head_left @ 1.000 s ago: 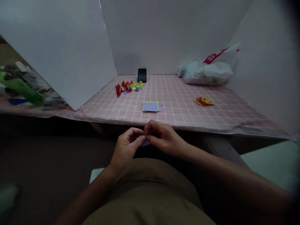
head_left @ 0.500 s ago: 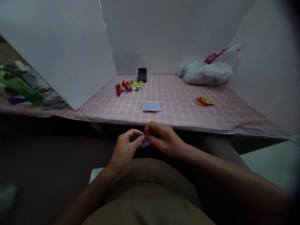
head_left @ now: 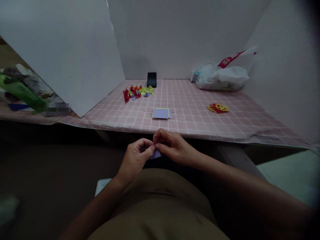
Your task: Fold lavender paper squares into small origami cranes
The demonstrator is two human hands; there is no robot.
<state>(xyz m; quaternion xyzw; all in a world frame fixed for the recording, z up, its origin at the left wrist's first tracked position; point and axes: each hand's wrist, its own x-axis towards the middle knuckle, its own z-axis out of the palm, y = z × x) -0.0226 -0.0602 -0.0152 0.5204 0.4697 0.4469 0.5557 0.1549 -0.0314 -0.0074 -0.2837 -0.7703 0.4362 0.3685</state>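
Between my hands, in front of the table edge and above my lap, is a small piece of purple paper. My left hand pinches it from the left with thumb and fingers. From the right, my right hand pinches it too, its thumb meeting the bent index finger close to the left fingertips. The fingers hide most of the paper, so its folds cannot be made out. On the table beyond lies a stack of square paper sheets, purple on top with yellow edges beneath.
Several folded paper pieces in red, orange, yellow and purple lie farther back left. A black phone-like object stands by the rear wall. Yellow and red cutouts lie right. A white plastic bag sits back right. A white panel leans at left.
The right fingers have shifted slightly left, closer to the left fingertips. The purple paper has tilted a little and shows slightly lower. Both hands still pinch it.
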